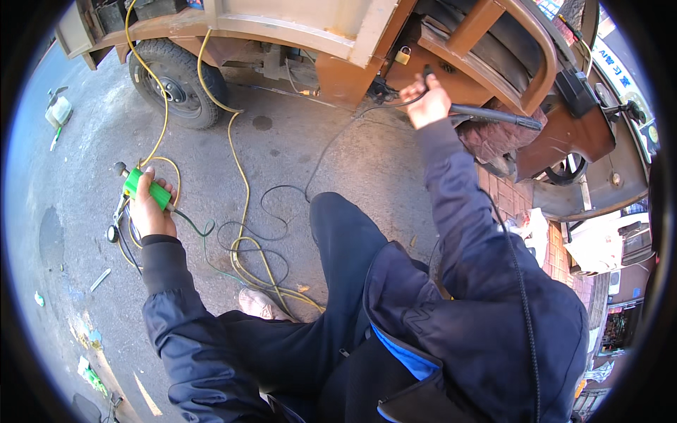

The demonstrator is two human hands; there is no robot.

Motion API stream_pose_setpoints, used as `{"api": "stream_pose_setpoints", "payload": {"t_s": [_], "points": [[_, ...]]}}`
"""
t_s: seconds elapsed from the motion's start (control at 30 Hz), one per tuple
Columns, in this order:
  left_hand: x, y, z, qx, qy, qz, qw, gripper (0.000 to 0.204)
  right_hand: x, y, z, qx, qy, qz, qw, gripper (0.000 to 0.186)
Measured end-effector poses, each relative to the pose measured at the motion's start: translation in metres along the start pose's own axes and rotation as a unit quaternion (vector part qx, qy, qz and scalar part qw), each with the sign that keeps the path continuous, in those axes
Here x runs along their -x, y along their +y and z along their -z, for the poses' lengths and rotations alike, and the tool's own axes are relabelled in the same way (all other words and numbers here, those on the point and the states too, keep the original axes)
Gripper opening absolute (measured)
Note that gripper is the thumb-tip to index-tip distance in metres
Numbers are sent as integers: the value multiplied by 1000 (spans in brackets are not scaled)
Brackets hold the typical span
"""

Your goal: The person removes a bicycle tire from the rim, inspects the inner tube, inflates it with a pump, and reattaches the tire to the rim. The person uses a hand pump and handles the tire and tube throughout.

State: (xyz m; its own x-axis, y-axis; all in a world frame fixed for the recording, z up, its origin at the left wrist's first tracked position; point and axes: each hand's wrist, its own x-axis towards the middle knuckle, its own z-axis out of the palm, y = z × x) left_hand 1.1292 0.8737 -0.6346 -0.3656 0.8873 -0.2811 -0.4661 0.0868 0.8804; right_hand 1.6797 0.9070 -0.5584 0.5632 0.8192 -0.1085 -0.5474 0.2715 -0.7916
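Note:
My left hand [153, 204] is closed around a small green handheld power tool [144, 187] with a short metal tip, held low over the pavement at the left. A dark cord [192, 224] leaves the tool's rear end and runs to loops on the ground. By the brown vehicle's side, at the upper right, my right hand [427, 102] is closed on a black plug-like cord end [427, 72]; its exact form is hard to make out. A thin black cord [331, 144] trails from that hand down to the ground. Beside it hangs a brass padlock [403, 55].
The brown three-wheeled cargo vehicle [349, 74] spans the far side, its tire [176, 83] at left. A yellow hose [243, 166] hangs from it and coils by my shoe [262, 304]. A hose gauge [113, 233] is below my left hand. A dark metal bar [497, 116] sticks out at right.

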Motion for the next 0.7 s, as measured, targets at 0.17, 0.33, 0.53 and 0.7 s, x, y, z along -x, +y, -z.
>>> {"api": "stream_pose_setpoints", "payload": {"t_s": [0.17, 0.33, 0.53, 0.7], "points": [[6, -3, -17, -38, -3, -14, 999, 25, 46, 31, 73, 89, -38, -63, 993, 33], [18, -1, -23, -46, -26, -20, 998, 21, -5, -22, 109, 42, 85, -35, 995, 32], [33, 4, -27, -72, -15, -22, 997, 19, -54, -60, 99, 126, -7, 57, 990, 26], [42, 5, -23, -94, 4, -33, 995, 18, -70, -59, 92, 57, -22, 16, 998, 23]]}}
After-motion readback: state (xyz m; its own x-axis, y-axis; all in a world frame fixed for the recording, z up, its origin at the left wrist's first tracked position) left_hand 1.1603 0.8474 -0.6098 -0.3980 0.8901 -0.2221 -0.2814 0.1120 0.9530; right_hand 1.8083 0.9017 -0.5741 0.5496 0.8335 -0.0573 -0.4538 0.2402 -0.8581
